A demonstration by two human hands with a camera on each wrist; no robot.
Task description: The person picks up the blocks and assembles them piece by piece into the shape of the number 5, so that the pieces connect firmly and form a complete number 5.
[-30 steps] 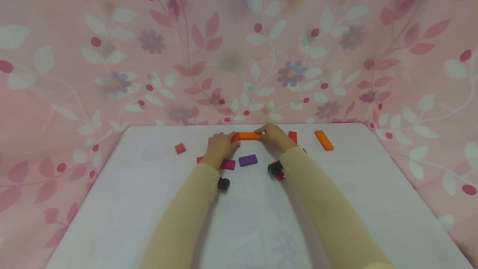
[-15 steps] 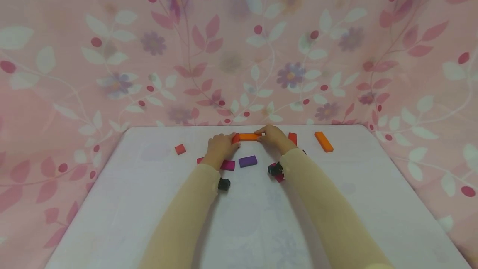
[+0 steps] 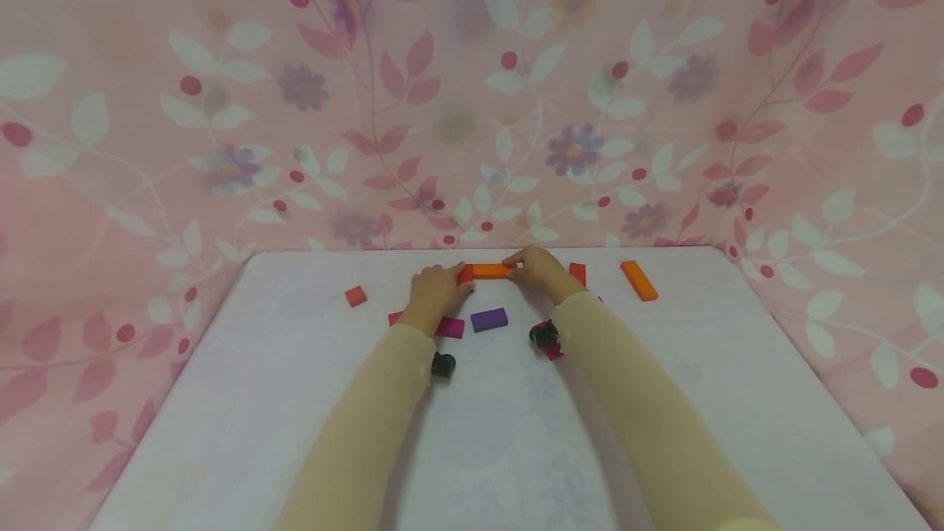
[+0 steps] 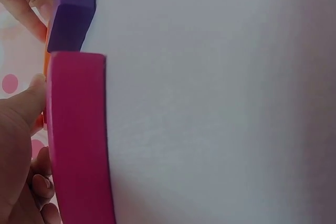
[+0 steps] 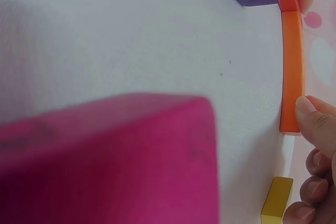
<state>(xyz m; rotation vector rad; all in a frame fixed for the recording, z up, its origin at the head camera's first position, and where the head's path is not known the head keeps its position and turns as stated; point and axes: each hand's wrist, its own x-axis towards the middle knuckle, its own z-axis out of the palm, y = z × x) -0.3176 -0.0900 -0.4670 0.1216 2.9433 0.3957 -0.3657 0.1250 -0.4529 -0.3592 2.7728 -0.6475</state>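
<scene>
Near the table's far edge, my left hand (image 3: 437, 293) pinches a small red block (image 3: 465, 274) between thumb and finger. An orange block (image 3: 490, 271) lies end to end with it, and my right hand (image 3: 544, 275) pinches its right end. In the right wrist view, the orange block (image 5: 292, 66) and the red block touch. A yellow block (image 5: 277, 198) stands beside the curled lower fingers of that hand. Closer to me are a purple block (image 3: 490, 319) and a magenta block (image 3: 451, 327). In the left wrist view the magenta block (image 4: 80, 135) hides part of my left hand.
At the left lies a small red block (image 3: 356, 296). To the right are another red block (image 3: 578, 273) and a second orange block (image 3: 638, 280). A magenta block (image 3: 553, 351) is partly covered by the right wrist camera (image 3: 546, 334). Floral cloth (image 3: 472, 105) hangs behind the table.
</scene>
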